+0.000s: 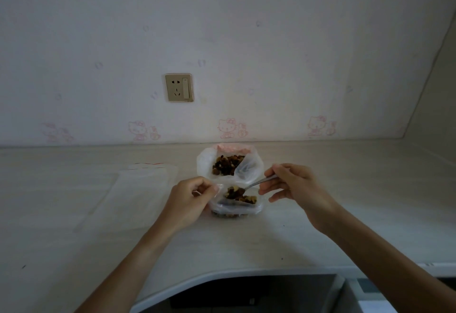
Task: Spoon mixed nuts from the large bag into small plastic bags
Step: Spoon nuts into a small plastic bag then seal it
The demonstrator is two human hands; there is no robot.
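Observation:
The large clear bag [204,164] stands open near the wall, with dark mixed nuts [228,164] showing inside. In front of it lies a small plastic bag [234,208] that holds some nuts. My left hand [190,199] pinches the small bag's left rim and keeps its mouth open. My right hand [293,184] grips the handle of a metal spoon [256,184]. The spoon's bowl, heaped with nuts, hangs just over the small bag's mouth.
A stack of flat empty plastic bags [138,196] lies to the left on the pale countertop [345,201]. A wall socket [179,87] sits above. The counter's curved front edge [197,278] runs below my arms, with a dark gap under it.

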